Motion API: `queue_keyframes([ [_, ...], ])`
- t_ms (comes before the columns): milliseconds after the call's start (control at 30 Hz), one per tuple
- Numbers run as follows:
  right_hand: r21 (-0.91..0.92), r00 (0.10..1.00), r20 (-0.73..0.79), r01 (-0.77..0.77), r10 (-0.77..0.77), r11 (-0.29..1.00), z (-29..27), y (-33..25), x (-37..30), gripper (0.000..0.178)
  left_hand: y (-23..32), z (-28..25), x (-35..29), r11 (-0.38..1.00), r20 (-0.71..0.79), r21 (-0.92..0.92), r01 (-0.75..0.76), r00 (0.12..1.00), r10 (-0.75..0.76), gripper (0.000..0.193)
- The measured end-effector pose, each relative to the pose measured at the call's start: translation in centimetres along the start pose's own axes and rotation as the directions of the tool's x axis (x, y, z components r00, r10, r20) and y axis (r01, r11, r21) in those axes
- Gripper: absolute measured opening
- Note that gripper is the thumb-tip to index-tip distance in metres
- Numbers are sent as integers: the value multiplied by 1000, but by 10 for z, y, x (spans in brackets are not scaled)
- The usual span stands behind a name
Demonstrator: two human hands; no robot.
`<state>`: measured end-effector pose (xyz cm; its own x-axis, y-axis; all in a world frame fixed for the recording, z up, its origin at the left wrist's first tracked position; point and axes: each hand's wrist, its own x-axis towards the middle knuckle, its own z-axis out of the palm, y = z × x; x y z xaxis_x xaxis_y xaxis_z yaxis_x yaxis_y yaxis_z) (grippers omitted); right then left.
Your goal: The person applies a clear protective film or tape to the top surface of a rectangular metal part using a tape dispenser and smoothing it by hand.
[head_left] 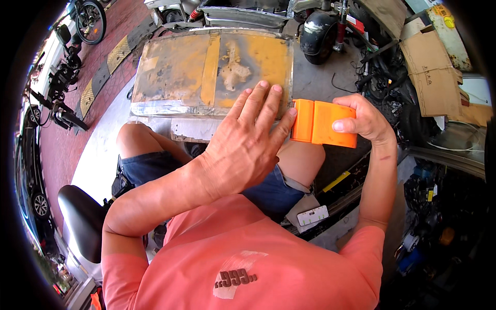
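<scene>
A flat, worn pack (175, 67) covered in scuffed yellow-brown tape lies before my knees, with shiny clear film along its near edge. My left hand (240, 139) rests palm down over its near right part, fingers stretched out and slightly spread. My right hand (364, 119) grips an orange plastic tape dispenser (325, 123), thumb on top and fingers round its right end. The dispenser's left end is at the pack's near right corner, close beside my left thumb. The dispenser's underside is hidden, and I cannot see whether tape runs from it.
A scooter wheel (319, 33) stands beyond the pack. To the right are tangled black cables (387, 88) and a cardboard sheet (431, 75). A white remote-like device (312, 215) lies by my right thigh. A black seat (81, 223) is on my left.
</scene>
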<state>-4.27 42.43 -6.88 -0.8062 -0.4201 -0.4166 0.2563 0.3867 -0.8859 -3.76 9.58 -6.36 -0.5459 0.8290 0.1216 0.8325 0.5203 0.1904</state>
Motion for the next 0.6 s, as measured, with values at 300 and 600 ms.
queue_keyframes([
  [300,-242,1000,13,-16,20,970,-6,-30,-7,48,1,6,-1,998,-19,53,-21,1000,22,94],
  [600,-225,996,7,-88,92,970,-2,-48,-11,43,5,3,1,992,-32,117,-47,998,51,77],
])
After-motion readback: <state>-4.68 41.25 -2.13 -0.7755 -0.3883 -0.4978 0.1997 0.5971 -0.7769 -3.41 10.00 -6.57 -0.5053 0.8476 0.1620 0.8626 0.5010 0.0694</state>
